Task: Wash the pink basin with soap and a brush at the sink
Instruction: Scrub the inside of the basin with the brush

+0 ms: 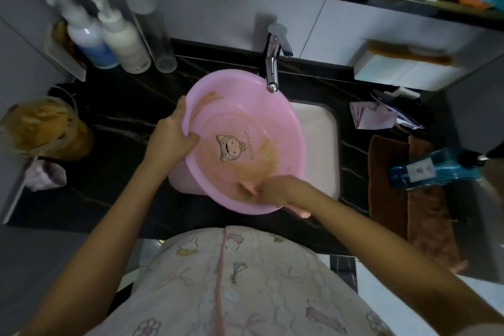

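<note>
The left hand [170, 139] clamped the rim of the pink basin [245, 106], thumb inside, tilting it over the sink [321, 128]. Across from that grip, the right hand [275, 189] sat low inside, too blurred to tell what it held.

Black marble counter [109, 199], white tiled wall [218, 8].
</note>
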Available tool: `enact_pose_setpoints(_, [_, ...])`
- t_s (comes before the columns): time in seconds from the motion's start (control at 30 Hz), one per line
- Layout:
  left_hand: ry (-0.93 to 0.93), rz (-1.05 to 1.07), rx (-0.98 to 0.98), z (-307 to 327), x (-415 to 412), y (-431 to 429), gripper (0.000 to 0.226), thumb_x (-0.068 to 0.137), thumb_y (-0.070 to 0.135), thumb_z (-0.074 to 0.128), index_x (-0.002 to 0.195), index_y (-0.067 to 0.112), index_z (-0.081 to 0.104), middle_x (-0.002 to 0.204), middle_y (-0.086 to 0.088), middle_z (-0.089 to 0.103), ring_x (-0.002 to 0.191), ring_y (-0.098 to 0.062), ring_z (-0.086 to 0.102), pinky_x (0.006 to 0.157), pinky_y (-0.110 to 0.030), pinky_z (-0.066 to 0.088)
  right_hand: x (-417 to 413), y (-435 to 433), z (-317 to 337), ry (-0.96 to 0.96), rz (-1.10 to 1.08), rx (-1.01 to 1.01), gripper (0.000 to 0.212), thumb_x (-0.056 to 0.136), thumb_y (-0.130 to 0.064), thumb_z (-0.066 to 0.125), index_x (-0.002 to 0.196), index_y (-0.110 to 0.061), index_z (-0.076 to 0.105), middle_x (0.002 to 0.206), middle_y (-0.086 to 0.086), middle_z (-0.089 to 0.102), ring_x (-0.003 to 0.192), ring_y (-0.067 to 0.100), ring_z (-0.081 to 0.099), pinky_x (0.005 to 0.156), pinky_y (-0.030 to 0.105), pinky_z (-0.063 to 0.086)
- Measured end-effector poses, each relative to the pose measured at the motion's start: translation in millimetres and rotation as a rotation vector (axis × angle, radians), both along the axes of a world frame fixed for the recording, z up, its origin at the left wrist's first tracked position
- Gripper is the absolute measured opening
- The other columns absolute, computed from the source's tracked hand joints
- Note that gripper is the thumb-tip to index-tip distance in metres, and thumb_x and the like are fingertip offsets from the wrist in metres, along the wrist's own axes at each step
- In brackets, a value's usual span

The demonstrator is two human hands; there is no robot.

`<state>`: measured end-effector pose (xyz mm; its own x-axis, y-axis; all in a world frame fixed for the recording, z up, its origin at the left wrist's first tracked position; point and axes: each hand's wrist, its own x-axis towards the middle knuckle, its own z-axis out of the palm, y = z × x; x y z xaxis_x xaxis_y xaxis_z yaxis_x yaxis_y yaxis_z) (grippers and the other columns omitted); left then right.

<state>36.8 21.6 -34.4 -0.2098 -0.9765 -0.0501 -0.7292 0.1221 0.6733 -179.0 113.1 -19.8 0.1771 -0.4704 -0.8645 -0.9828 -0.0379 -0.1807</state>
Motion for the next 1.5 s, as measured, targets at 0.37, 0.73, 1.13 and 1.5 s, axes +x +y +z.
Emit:
enact_pose_setpoints(0.37, [-0.026, -0.01, -0.006, 4, -10, 2, 0.078, 0.081, 0.009, 0.062, 0.147, 0.019, 0.022, 0.099, -0.007, 0.059, 0.08, -0.021, 0.061, 0.066, -0.034, 0.053, 2, -16, -11, -0.074, -0.229, 0.189, 0.033, 0.097, -0.007, 0.037, 0.126, 0.003, 0.05, 0.095, 0.011, 0.06, 0.065, 0.014, 0.046, 0.053, 0.016, 0.037])
enact_pose_setpoints(0.73, [-0.066, 0.033, -0.037, 10, -15, 0, 0.081, 0.075, 0.011, 0.061, 0.146, 0.022, 0.023, 0.093, -0.014, 0.062, 0.076, -0.029, 0.061, 0.066, -0.043, 0.055, 51, -27, 4, -0.693, -0.784, 0.012, 0.027, 0.097, -0.011, 0.035, 0.071, -0.012, 0.043, 0.044, 0.001, 0.04, 0.039, 0.015, 0.033, 0.046, 0.026, 0.028])
enact_pose_setpoints(1.13, [-0.021, 0.007, -0.078, 10, -14, 6, 0.076, 0.079, 0.012, 0.06, 0.146, 0.024, 0.024, 0.098, -0.008, 0.061, 0.082, -0.023, 0.062, 0.07, -0.042, 0.057, -93, -16, -28, 0.216, -0.401, -0.434, 0.041, 0.097, -0.049, 0.036, 0.106, -0.017, 0.059, 0.09, 0.002, 0.057, 0.094, 0.025, 0.062, 0.082, 0.032, 0.05])
enact_pose_setpoints(1.5, [0.01, 0.041, -0.056, 10, -18, 8, 0.077, 0.08, 0.01, 0.06, 0.148, 0.019, 0.023, 0.099, -0.012, 0.06, 0.083, -0.025, 0.06, 0.07, -0.037, 0.054, -25, 10, -14, -0.378, -0.46, 0.099, 0.029, 0.099, -0.017, 0.04, 0.119, -0.018, 0.06, 0.063, -0.005, 0.047, 0.047, 0.008, 0.039, 0.042, 0.017, 0.036])
